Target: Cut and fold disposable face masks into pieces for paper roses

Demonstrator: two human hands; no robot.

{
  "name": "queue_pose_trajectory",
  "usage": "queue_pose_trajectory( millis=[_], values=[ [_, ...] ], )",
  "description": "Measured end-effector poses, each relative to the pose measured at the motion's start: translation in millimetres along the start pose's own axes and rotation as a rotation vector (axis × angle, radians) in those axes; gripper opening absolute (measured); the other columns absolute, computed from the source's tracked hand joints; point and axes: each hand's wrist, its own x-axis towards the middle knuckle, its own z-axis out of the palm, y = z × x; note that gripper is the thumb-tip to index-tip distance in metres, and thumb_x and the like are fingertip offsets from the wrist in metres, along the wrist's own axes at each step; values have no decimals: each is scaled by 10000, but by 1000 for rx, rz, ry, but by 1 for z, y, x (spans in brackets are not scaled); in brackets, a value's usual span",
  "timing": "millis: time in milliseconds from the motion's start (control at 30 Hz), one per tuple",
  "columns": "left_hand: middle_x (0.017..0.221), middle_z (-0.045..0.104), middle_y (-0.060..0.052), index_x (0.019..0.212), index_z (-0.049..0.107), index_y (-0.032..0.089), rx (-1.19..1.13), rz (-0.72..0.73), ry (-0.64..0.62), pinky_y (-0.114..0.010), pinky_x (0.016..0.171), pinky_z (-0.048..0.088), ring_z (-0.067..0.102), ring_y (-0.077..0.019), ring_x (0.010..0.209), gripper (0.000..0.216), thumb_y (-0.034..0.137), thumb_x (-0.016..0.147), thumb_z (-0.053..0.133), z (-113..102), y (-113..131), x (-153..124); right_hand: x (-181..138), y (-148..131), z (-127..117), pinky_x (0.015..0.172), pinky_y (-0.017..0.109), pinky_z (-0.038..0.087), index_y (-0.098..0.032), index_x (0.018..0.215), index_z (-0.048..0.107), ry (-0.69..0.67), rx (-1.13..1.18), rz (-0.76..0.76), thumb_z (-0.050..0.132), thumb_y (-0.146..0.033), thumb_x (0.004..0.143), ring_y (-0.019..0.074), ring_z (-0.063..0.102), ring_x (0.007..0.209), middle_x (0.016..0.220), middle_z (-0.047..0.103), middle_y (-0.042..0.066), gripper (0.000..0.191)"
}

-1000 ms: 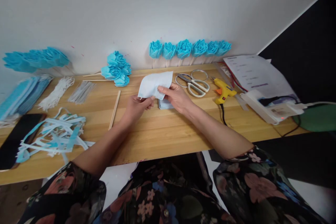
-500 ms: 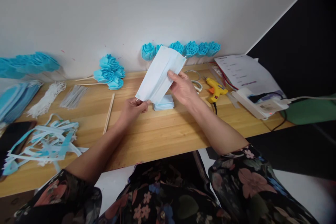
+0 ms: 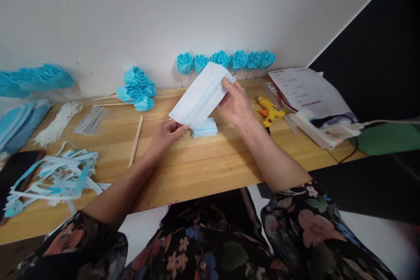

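Both hands hold one pale blue pleated sheet (image 3: 201,96) stretched slantwise above a wooden table (image 3: 203,166). My left hand (image 3: 168,133) pinches its lower left corner. My right hand (image 3: 236,105) grips its upper right end, fingers closed round the edge. Just under the sheet, a small stack of pale blue pieces (image 3: 204,128) lies on the table between the hands.
A row of blue fabric roses (image 3: 226,60) leans on the wall, with more roses (image 3: 137,89) to the left. A wooden stick (image 3: 135,140), a yellow glue gun (image 3: 269,110), papers (image 3: 306,89), a power strip (image 3: 323,131), cut strips (image 3: 55,175) and white ear loops (image 3: 59,123) lie around.
The sheet, first bunched low between both hands, has been raised and pulled out to full length. My right hand slid up to its far end; the view shifted slightly right.
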Motion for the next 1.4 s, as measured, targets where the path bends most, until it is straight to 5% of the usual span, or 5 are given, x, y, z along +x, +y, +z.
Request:
queue_pose_trajectory(
  millis=[233, 533, 900, 1400],
  values=[
    [575, 645, -27, 603, 666, 152, -104, -60, 100, -239, 522, 417, 512, -101, 515, 345, 469, 650, 795, 3, 0, -1, -8, 2, 8, 941, 418, 547, -238, 1052, 689, -72, 54, 37, 801, -613, 664, 280, 626, 1176, 1132, 734, 49, 551],
    [553, 644, -31, 576, 648, 153, -164, -2, 154, -244, 518, 430, 529, -101, 498, 373, 487, 653, 798, 4, 4, -1, -42, 22, 30, 850, 441, 589, -168, 943, 723, -415, -137, 200, 862, -419, 669, 247, 700, 913, 978, 763, 81, 397],
    [539, 631, -23, 573, 625, 158, -85, -40, 153, -239, 489, 413, 518, -101, 478, 299, 415, 667, 745, 4, 2, 1, -29, 21, 24, 911, 453, 590, -198, 967, 723, -161, -76, 94, 879, -371, 641, 249, 711, 965, 1022, 772, 49, 401],
    [572, 653, -24, 587, 639, 162, 7, -54, 162, -241, 543, 426, 548, -112, 524, 265, 382, 704, 730, 0, -6, 1, 2, 3, 1, 892, 409, 585, -223, 921, 721, 34, 50, 21, 885, -527, 584, 258, 700, 1062, 954, 777, 21, 482]
  ],
)
